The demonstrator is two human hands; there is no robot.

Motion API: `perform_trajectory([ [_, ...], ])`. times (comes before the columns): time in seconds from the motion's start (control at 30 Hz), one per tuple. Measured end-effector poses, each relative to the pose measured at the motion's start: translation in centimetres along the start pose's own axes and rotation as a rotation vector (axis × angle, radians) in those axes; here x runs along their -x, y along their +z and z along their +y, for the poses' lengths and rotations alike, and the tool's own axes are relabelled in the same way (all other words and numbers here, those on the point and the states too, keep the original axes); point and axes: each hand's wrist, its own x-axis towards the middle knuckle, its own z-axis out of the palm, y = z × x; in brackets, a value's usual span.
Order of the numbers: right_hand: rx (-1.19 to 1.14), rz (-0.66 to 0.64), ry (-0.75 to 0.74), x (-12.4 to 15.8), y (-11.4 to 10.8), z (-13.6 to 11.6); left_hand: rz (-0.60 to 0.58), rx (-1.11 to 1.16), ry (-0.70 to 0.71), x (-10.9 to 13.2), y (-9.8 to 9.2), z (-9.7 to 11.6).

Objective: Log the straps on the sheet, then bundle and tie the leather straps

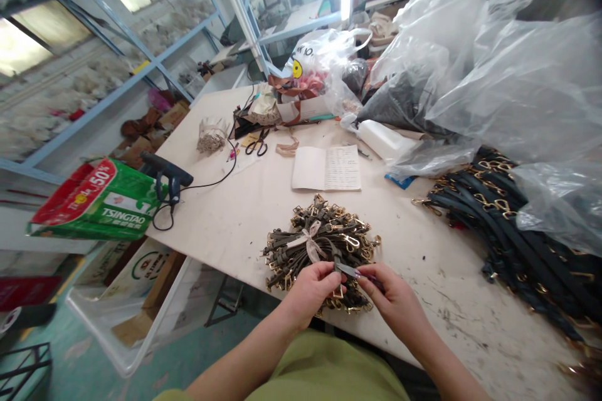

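Note:
A bundle of dark grey-brown straps with gold buckles and clips lies at the table's front edge, tied round the middle with a pale strip. My left hand is closed at the bundle's near side, pinching the end of one strap between thumb and fingers. My right hand grips a small tool with a pointed metal blade; a bit of purple shows near its handle. The blade's tip meets the strap by my left fingertips. My fingers cover most of the handle.
An open notebook lies behind the bundle. Black straps with gold clips are heaped at the right, below large clear plastic bags. Black-handled scissors, a corded handheld device and a green bag are to the left.

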Motion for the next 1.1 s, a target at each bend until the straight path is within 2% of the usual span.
perform_trajectory([
  [0.23,-0.323,-0.014,0.129,-0.1,1.0,0.8,0.027,0.028,-0.013,0.0,-0.1,0.3],
  [0.47,-0.130,-0.057,0.040,-0.1,0.4,0.5,0.005,-0.002,-0.008,0.1,0.1,0.2],
  [0.67,-0.266,0.007,0.109,-0.1,0.8,0.9,0.031,0.005,-0.020,0.0,0.0,0.0],
  [0.87,-0.076,-0.037,-0.019,-0.1,0.5,1.1,0.036,-0.031,-0.003,0.2,-0.1,-0.1],
  [1.0,-0.160,0.000,0.033,-0.1,0.5,1.0,0.052,-0.036,-0.015,0.4,0.0,0.0],
  [1.1,-0.176,-0.034,0.015,-0.1,1.1,1.1,0.029,-0.058,-0.015,0.3,0.1,-0.1],
])
